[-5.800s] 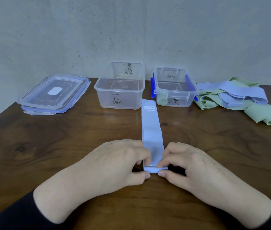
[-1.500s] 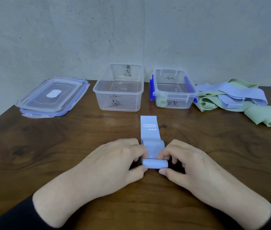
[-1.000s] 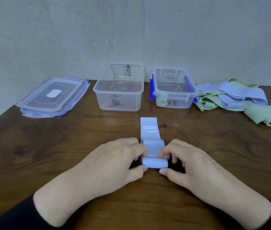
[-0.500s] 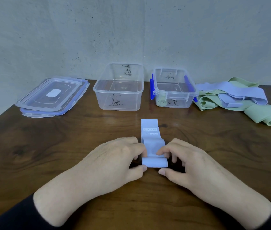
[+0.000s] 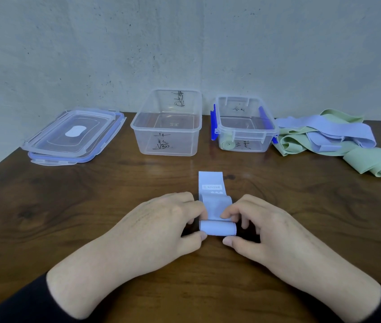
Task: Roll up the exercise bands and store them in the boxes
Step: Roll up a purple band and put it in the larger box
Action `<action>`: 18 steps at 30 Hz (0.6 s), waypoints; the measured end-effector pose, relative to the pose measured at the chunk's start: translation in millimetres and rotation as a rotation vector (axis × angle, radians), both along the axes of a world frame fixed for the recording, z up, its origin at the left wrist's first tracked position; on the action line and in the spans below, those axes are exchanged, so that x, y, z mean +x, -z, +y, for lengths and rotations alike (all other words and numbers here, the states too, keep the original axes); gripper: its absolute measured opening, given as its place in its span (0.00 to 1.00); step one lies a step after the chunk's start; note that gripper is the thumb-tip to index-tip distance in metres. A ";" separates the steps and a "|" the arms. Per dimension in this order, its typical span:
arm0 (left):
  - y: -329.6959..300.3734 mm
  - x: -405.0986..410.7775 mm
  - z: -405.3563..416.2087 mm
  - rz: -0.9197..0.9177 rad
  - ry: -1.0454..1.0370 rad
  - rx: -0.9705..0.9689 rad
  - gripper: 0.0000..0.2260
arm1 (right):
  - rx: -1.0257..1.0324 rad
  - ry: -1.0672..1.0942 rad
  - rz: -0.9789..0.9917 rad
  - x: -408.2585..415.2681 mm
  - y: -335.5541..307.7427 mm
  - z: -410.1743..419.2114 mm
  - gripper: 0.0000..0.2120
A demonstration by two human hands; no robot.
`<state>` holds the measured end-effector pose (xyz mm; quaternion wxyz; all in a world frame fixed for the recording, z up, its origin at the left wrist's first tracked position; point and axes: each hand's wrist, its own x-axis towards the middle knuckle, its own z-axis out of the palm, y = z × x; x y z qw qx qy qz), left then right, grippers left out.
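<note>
A lilac exercise band (image 5: 213,194) lies on the wooden table, its near end wound into a thick roll. My left hand (image 5: 161,227) pinches the roll's left end and my right hand (image 5: 261,227) pinches its right end. A short flat tail with a printed label points away from me. Behind it stand two clear boxes: a larger one (image 5: 167,123) with nothing inside and a smaller one with blue clips (image 5: 245,124) holding a rolled green band (image 5: 228,144). A pile of loose green and lilac bands (image 5: 329,138) lies at the back right.
Two stacked clear lids with blue edges (image 5: 73,134) rest at the back left. A grey wall rises right behind the boxes. The table's left edge runs diagonally past the lids.
The roll has grown thicker and the flat tail shorter, its far end drawn back from between the boxes toward my hands. Both hands have stayed in place.
</note>
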<state>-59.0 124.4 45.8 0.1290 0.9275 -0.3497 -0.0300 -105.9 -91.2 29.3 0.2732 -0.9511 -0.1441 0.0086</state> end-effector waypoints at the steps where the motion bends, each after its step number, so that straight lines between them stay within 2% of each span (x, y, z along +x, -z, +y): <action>1: 0.2 0.0 -0.1 -0.002 0.000 -0.002 0.09 | 0.001 -0.001 -0.003 -0.2 -0.1 0.2 0.09; 6: 2.7 0.4 -0.2 0.011 -0.010 -0.018 0.10 | 0.013 -0.005 -0.024 -1.7 0.1 0.2 0.03; 13: 2.8 -0.3 0.9 -0.007 0.000 -0.007 0.09 | 0.009 0.002 -0.012 0.1 1.3 0.1 0.11; 18: 4.0 -1.0 1.2 -0.015 -0.010 -0.019 0.10 | 0.006 -0.002 -0.033 -1.0 0.8 -0.1 0.06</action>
